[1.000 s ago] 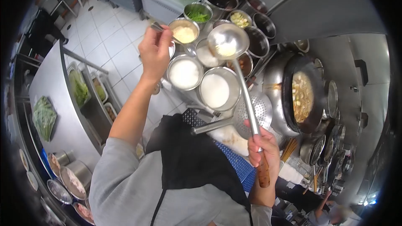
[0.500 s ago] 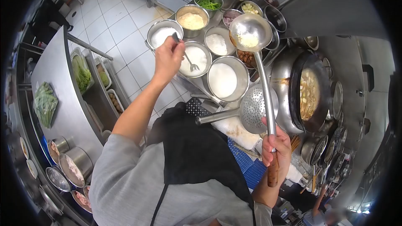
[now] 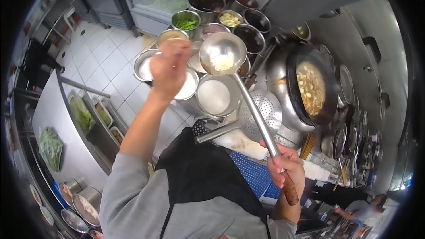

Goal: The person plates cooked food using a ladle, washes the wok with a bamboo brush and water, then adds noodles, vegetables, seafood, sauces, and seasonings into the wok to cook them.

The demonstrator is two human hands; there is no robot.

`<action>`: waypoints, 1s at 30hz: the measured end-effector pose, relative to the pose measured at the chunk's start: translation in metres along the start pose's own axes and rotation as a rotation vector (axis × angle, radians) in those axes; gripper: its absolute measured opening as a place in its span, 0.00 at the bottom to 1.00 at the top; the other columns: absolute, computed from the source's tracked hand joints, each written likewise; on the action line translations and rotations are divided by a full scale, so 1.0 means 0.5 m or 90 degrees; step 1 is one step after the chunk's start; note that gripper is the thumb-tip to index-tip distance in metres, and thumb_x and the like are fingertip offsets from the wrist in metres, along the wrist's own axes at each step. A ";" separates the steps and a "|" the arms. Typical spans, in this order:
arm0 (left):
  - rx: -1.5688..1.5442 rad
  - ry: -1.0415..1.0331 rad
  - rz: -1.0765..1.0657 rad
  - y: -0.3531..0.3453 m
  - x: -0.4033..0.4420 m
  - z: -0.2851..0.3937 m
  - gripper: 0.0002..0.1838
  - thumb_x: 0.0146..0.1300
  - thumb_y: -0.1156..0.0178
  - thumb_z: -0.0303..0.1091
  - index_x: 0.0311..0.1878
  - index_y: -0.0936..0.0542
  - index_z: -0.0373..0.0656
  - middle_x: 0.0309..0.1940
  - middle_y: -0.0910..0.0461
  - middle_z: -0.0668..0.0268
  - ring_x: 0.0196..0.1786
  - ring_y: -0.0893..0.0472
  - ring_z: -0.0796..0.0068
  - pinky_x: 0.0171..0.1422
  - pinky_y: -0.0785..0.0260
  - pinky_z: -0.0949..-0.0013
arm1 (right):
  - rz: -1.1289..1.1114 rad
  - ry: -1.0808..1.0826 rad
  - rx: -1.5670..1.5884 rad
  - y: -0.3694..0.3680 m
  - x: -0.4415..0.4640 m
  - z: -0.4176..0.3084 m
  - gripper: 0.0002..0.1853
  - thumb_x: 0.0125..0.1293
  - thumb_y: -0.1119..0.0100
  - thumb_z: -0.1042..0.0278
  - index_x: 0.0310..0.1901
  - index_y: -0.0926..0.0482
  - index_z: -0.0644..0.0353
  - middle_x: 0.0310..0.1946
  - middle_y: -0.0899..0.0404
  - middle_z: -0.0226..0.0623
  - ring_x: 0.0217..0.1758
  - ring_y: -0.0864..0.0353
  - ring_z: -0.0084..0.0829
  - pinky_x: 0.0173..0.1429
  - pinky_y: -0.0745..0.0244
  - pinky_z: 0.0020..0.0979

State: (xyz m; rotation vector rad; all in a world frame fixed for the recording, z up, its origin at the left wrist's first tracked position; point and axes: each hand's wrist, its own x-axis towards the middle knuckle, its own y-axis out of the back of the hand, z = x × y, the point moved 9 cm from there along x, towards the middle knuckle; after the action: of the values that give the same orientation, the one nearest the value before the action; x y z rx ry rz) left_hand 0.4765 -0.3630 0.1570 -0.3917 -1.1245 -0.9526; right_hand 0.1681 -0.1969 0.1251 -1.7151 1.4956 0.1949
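Note:
My right hand (image 3: 285,168) is wrapped round the wooden-ended handle of a large steel ladle (image 3: 223,46). A little pale, chopped-looking food lies in the ladle's bowl, which is over the seasoning pots. Smeared by motion, my left hand (image 3: 169,68) is closed above these pots; the fork it held earlier is mostly hidden now. Under and around it stand a pot of white grains (image 3: 145,68), another white-filled pot (image 3: 188,86) and a pot of pale yellow powder (image 3: 172,35). A larger pot of white powder (image 3: 214,97) sits just below the ladle.
A perforated strainer (image 3: 261,115) lies below the ladle's handle. Right of it, a wok (image 3: 290,84) holds food in liquid. Pots of chopped greens (image 3: 186,20) and pale pieces (image 3: 230,19) stand behind. At left is a steel counter (image 3: 75,137) with bagged greens (image 3: 52,148).
My left hand has lifted from the white-filled pot and shifted towards the yellow powder pot. The ladle stays in my right hand. The whole view has swung, moving the pots left.

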 end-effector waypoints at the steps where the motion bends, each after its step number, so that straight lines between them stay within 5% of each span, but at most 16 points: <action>1: 0.003 0.064 0.035 0.019 -0.012 -0.021 0.07 0.68 0.38 0.23 0.47 0.19 0.36 0.38 0.16 0.62 0.37 0.19 0.80 0.39 0.25 0.75 | -0.007 0.015 0.036 0.008 -0.012 0.000 0.30 0.70 0.45 0.74 0.70 0.41 0.77 0.20 0.30 0.37 0.11 0.32 0.20 0.11 0.36 0.23; 4: -0.127 0.313 0.110 0.061 -0.112 -0.105 0.05 0.71 0.41 0.25 0.47 0.19 0.37 0.40 0.16 0.64 0.40 0.17 0.77 0.43 0.21 0.73 | 0.023 0.119 0.100 0.050 -0.068 -0.024 0.28 0.68 0.44 0.73 0.67 0.35 0.76 0.18 0.32 0.30 0.10 0.34 0.17 0.11 0.40 0.19; 8: 0.025 0.442 0.026 0.076 -0.289 -0.137 0.10 0.74 0.42 0.31 0.47 0.20 0.33 0.39 0.18 0.64 0.40 0.21 0.78 0.46 0.28 0.72 | 0.119 0.277 0.056 0.186 -0.138 -0.087 0.24 0.67 0.43 0.75 0.64 0.29 0.72 0.18 0.29 0.29 0.11 0.32 0.17 0.12 0.40 0.17; 12: 0.081 0.483 0.102 0.074 -0.397 -0.158 0.11 0.73 0.42 0.33 0.45 0.20 0.32 0.39 0.18 0.63 0.42 0.21 0.75 0.49 0.28 0.69 | 0.501 0.320 -0.625 0.334 -0.191 -0.210 0.23 0.63 0.42 0.74 0.62 0.25 0.64 0.21 0.22 0.40 0.15 0.24 0.28 0.19 0.28 0.31; 13: 0.092 0.485 0.133 0.074 -0.415 -0.161 0.12 0.73 0.41 0.34 0.45 0.20 0.32 0.39 0.18 0.62 0.42 0.21 0.75 0.50 0.28 0.68 | 0.543 0.488 -0.929 0.387 -0.198 -0.234 0.26 0.60 0.40 0.73 0.62 0.26 0.64 0.23 0.21 0.46 0.18 0.19 0.32 0.24 0.25 0.36; 16: 0.142 0.521 0.214 0.079 -0.454 -0.188 0.14 0.71 0.40 0.37 0.44 0.20 0.32 0.38 0.18 0.60 0.40 0.21 0.69 0.48 0.28 0.65 | 0.476 0.158 -0.751 0.509 -0.198 -0.255 0.27 0.59 0.41 0.74 0.63 0.27 0.64 0.26 0.19 0.53 0.27 0.14 0.43 0.32 0.22 0.41; 17: 0.147 0.532 0.203 0.077 -0.462 -0.199 0.15 0.70 0.38 0.38 0.45 0.20 0.32 0.40 0.17 0.57 0.43 0.20 0.68 0.50 0.28 0.64 | 0.479 0.081 -0.748 0.549 -0.193 -0.250 0.25 0.59 0.41 0.73 0.60 0.25 0.65 0.31 0.18 0.61 0.39 0.15 0.56 0.45 0.22 0.46; 20: 0.117 0.524 0.203 0.079 -0.487 -0.245 0.18 0.70 0.37 0.42 0.47 0.19 0.33 0.42 0.17 0.55 0.45 0.19 0.67 0.53 0.28 0.65 | 0.562 0.253 -0.974 0.621 -0.163 -0.270 0.23 0.59 0.41 0.71 0.58 0.23 0.68 0.37 0.19 0.66 0.49 0.19 0.63 0.54 0.25 0.50; 23: 0.084 0.685 0.165 0.079 -0.501 -0.196 0.29 0.71 0.39 0.49 0.64 0.28 0.34 0.48 0.18 0.57 0.46 0.19 0.65 0.56 0.28 0.62 | 0.599 0.305 -0.807 0.731 -0.157 -0.279 0.25 0.59 0.41 0.70 0.58 0.25 0.73 0.41 0.19 0.66 0.53 0.21 0.63 0.58 0.27 0.51; 24: 0.043 0.751 0.187 0.088 -0.530 -0.184 0.32 0.71 0.40 0.50 0.67 0.30 0.34 0.50 0.18 0.57 0.46 0.19 0.64 0.57 0.28 0.61 | 0.603 0.311 -0.767 0.755 -0.159 -0.288 0.26 0.59 0.40 0.70 0.58 0.25 0.73 0.40 0.19 0.66 0.51 0.20 0.62 0.56 0.27 0.51; 27: -0.031 0.782 0.206 0.146 -0.663 -0.146 0.30 0.69 0.37 0.50 0.64 0.30 0.39 0.42 0.21 0.65 0.37 0.23 0.76 0.38 0.30 0.74 | 0.655 0.337 -0.724 0.819 -0.163 -0.307 0.25 0.59 0.38 0.70 0.57 0.24 0.74 0.36 0.17 0.63 0.42 0.14 0.57 0.48 0.22 0.47; 30: -0.001 0.906 0.166 0.219 -0.880 -0.101 0.24 0.71 0.38 0.45 0.61 0.29 0.39 0.39 0.22 0.69 0.33 0.26 0.82 0.30 0.36 0.77 | 0.579 0.298 -0.467 0.879 -0.111 -0.281 0.20 0.61 0.38 0.71 0.53 0.21 0.73 0.28 0.17 0.51 0.24 0.15 0.41 0.31 0.22 0.40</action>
State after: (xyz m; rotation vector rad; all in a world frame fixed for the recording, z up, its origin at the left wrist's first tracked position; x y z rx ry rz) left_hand 0.5462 -0.1414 -0.2358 0.1777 0.2267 -0.7241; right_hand -0.2878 -0.2239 0.0397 -1.4996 2.7358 0.9621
